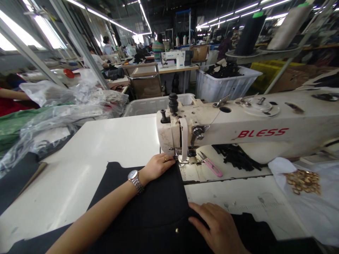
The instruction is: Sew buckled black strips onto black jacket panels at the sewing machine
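Observation:
A large piece of black fabric (159, 208) lies over the front of the sewing machine bed, its right edge running toward the presser foot (182, 160). My left hand (159, 165), wearing a wristwatch and a ring, has its fingers bent and pressed together on the fabric's far corner, close beside the foot. Its thumb is hidden. Nearer to me, my right hand (215, 225) grips the right edge of the same fabric between thumb and forefinger. A small gold-coloured stud (177, 230) shows on the fabric between the hands.
The white sewing machine (249, 123) spans the right side. Pink-handled thread snips (212, 165) and black strips (238, 158) lie under its arm. Gold rings (304, 181) sit on a white bag (283, 167) at right. Plastic-wrapped goods (53, 120) are piled at left.

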Demonstrator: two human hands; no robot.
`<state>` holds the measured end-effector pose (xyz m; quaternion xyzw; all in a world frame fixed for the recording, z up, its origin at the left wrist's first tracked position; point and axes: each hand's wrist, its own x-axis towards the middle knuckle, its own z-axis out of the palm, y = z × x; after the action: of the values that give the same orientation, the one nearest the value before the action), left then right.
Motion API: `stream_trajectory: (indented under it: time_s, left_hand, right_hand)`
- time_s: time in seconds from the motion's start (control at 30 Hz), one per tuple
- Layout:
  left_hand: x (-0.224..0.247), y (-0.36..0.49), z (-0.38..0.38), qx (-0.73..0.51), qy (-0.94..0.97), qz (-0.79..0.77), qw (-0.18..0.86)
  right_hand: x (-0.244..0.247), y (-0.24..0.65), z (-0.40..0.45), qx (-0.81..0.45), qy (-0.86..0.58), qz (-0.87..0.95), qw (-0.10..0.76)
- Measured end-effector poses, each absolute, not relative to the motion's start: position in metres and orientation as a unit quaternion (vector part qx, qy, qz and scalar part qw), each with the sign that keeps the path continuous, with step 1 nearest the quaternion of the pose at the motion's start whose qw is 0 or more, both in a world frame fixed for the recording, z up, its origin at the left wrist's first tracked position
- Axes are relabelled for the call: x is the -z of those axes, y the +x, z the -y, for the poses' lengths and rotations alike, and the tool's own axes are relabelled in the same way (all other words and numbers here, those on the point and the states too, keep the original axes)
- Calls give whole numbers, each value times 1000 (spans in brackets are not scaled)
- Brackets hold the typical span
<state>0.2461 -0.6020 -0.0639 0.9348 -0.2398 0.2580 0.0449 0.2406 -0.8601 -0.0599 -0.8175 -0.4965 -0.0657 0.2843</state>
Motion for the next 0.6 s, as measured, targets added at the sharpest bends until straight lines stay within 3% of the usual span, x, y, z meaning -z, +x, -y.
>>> stream_trajectory:
  time_s: [0.6]
  left_hand:
    - [58,254,596,-259,922,272,89]
  right_hand:
    - [62,241,857,56,-819,477,314]
